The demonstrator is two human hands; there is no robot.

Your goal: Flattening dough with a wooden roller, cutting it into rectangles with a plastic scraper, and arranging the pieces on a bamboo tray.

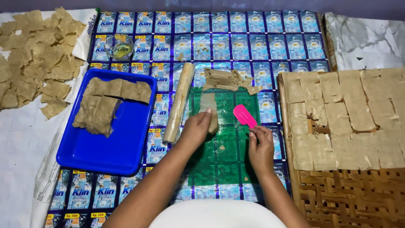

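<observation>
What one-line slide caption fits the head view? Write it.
Left hand presses a dough strip on a green sheet while the right hand holds a pink scraper.

We see a blue tray with brown dough slabs, a rolling pin, a glass bowl, a woven rack of cut sheets, and loose dried pieces.
</observation>
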